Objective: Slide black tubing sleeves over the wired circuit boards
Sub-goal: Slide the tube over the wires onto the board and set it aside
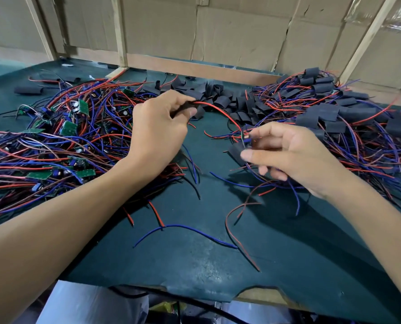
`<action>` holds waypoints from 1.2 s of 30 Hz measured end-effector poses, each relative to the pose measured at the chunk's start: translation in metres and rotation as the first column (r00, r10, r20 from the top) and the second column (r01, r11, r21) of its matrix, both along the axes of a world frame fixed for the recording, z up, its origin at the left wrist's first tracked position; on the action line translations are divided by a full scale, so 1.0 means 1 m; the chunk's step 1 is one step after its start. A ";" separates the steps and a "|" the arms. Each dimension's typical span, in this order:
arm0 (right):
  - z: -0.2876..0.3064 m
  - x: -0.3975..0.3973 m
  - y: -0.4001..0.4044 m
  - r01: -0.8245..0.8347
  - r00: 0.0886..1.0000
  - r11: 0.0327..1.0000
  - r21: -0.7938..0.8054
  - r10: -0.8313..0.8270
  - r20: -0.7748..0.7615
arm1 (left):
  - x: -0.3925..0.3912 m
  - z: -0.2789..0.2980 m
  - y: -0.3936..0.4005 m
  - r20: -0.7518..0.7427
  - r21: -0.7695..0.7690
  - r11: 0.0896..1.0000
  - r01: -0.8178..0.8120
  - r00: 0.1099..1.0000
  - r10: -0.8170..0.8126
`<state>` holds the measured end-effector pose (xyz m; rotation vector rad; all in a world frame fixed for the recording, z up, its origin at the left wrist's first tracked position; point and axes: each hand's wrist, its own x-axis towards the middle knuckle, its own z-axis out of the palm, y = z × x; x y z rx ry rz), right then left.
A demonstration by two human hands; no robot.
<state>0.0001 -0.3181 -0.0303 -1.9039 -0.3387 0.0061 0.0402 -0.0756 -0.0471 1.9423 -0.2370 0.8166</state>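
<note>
Your left hand (158, 127) pinches the ends of a red and a black wire (218, 109) that arc across to your right hand (295, 155). There your fingers pinch a small wired circuit board (246, 139) just above a flat black tubing sleeve (235, 152); whether the board has entered it is blurred. Both hover over the dark green mat (195, 260), between the pile of bare green boards (54, 136) and the sleeved pile (349, 118).

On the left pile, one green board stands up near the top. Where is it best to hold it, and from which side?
Probably pinch the green board by its bare upper edges, coming from above. It tilts up out of the wires, so the top is free while its lower end is buried in the tangle.
</note>
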 end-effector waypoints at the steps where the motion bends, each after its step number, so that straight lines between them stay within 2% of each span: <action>1: 0.000 0.001 -0.001 0.027 0.999 1.000 -0.001 -0.027 0.040 | 0.001 0.000 0.001 -0.005 0.010 1.000 0.003 1.000 -0.003; 2: 0.000 0.001 -0.002 0.045 0.995 0.999 0.007 -0.046 0.086 | 0.000 0.001 0.001 -0.001 0.047 0.999 0.015 1.000 -0.015; 4: -0.001 0.000 -0.001 0.057 0.984 0.998 0.026 -0.060 0.166 | -0.002 0.000 0.001 0.044 0.214 0.976 0.041 0.998 -0.051; 7: -0.001 -0.002 0.001 0.069 0.964 0.998 -0.002 -0.066 0.257 | -0.010 0.000 -0.004 0.131 0.461 0.884 0.081 0.979 -0.158; 11: -0.001 -0.004 0.003 0.045 0.948 0.999 -0.007 -0.040 0.317 | -0.016 0.001 -0.011 0.223 0.668 0.741 0.061 0.934 -0.278; 14: 0.000 -0.006 0.005 0.013 0.945 0.999 -0.044 0.002 0.327 | -0.019 0.001 -0.015 0.244 0.695 0.715 0.074 0.911 -0.332; 19: 0.004 -0.010 0.005 -0.001 0.933 0.991 -0.134 0.049 0.356 | -0.023 -0.001 -0.016 0.205 0.633 0.763 0.132 0.921 -0.330; 24: 0.005 -0.011 0.007 0.016 0.935 0.990 -0.141 0.035 0.352 | -0.026 0.001 -0.017 0.221 0.606 0.782 0.146 0.914 -0.341; 27: 0.006 -0.012 0.007 0.018 0.934 0.986 -0.168 0.043 0.354 | -0.023 0.002 -0.014 0.220 0.659 0.734 0.165 0.891 -0.397; 33: -0.002 -0.015 0.012 0.021 0.915 0.933 -0.361 0.127 0.382 | -0.021 0.000 -0.016 0.195 0.793 0.578 0.191 0.819 -0.539; 36: -0.004 -0.015 0.012 0.024 0.906 0.927 -0.375 0.138 0.400 | -0.022 0.001 -0.014 0.156 0.798 0.552 0.241 0.802 -0.576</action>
